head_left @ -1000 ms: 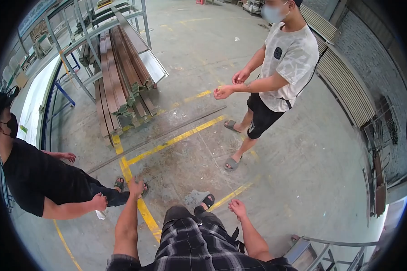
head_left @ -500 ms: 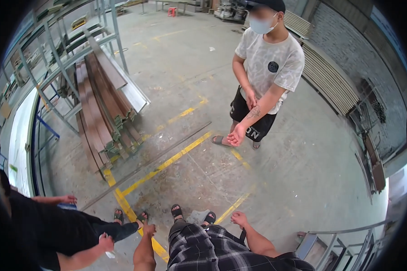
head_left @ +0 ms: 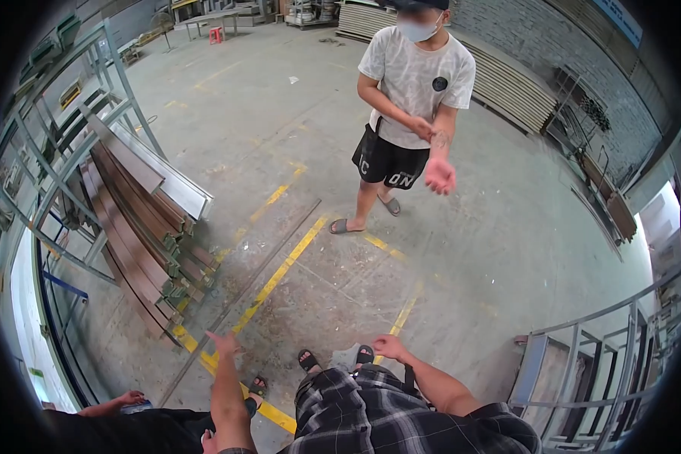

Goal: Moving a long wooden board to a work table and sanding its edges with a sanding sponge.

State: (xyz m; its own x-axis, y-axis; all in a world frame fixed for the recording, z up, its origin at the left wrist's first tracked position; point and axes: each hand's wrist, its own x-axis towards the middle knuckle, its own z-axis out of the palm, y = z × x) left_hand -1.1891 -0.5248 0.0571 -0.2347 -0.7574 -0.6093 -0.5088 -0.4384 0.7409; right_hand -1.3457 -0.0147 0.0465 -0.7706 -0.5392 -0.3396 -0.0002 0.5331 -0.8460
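Note:
My left arm is stretched forward, and my left hand [head_left: 223, 345] hovers over the floor near the end of a stack of brown profiles [head_left: 132, 219]. Its fingers are stretched out, one pointing toward the stack, and it holds nothing. A long thin bar [head_left: 268, 259] lies on the floor beyond that hand. On the other side, my right hand [head_left: 390, 346] hangs in front of my body above a yellow floor line [head_left: 405, 312]. Its fingers are loosely bent and apart, with nothing in them.
A masked person [head_left: 416, 91] stands ahead, one hand on the other forearm. Another person in black [head_left: 144, 431] is close at my left. Metal frames [head_left: 121, 83] rise at far left, and a metal rack [head_left: 575, 356] stands at right. Stacked panels [head_left: 507, 83] line the back wall.
My left hand has reached forward and left, its finger now pointing. My right hand has shifted slightly left and forward. The person ahead has turned, and their extended hand has moved right.

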